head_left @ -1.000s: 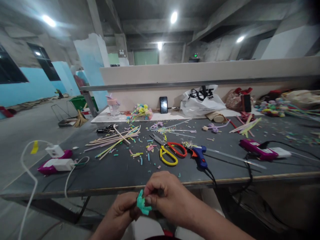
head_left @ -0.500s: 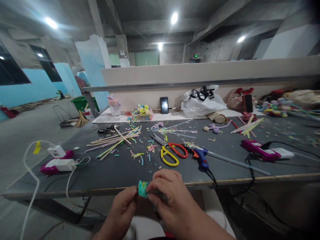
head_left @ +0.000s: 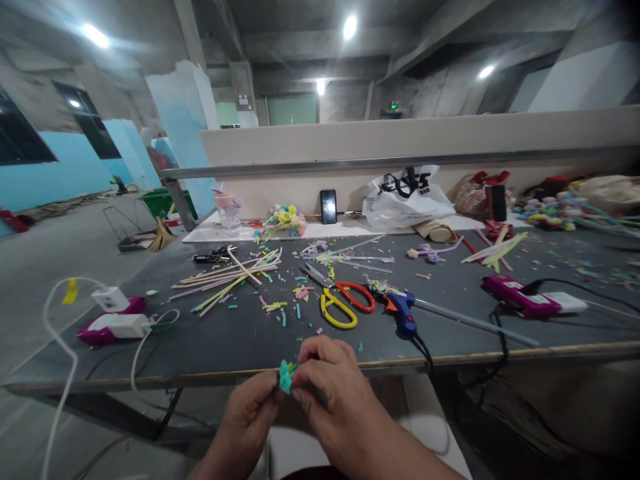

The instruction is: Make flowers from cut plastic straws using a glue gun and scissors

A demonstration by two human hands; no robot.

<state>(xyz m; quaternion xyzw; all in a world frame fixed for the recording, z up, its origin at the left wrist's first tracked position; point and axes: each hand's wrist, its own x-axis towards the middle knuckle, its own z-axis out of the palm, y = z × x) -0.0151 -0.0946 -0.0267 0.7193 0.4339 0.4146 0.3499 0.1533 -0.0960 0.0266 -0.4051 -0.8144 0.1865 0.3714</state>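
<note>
Between my two hands, just in front of the table's near edge, is a small teal flower-like piece (head_left: 286,377) with a yellow-green bit at its top right. My left hand (head_left: 253,413) pinches it from the left with thumb and forefinger. From the right, the curled fingers and thumb of my right hand (head_left: 333,390) grip it, hiding part of it. Beyond my hands lie scissors (head_left: 340,308) with one yellow and one red handle, blades spread. A blue glue gun (head_left: 406,313) rests to their right, with a long clear glue stick (head_left: 473,321) in its back end.
Pastel strips (head_left: 235,280) and cut scraps (head_left: 275,307) litter the dark table (head_left: 200,357). Chargers in purple sockets sit left (head_left: 113,329) and right (head_left: 520,298). A phone (head_left: 329,207), a cup (head_left: 228,215), a colourful bunch (head_left: 285,221) and a white bag (head_left: 405,203) stand along the back.
The teal piece has turned a little between my fingers, and my right hand has shifted slightly left. Both hands keep hold of it. The things on the table stay in place.
</note>
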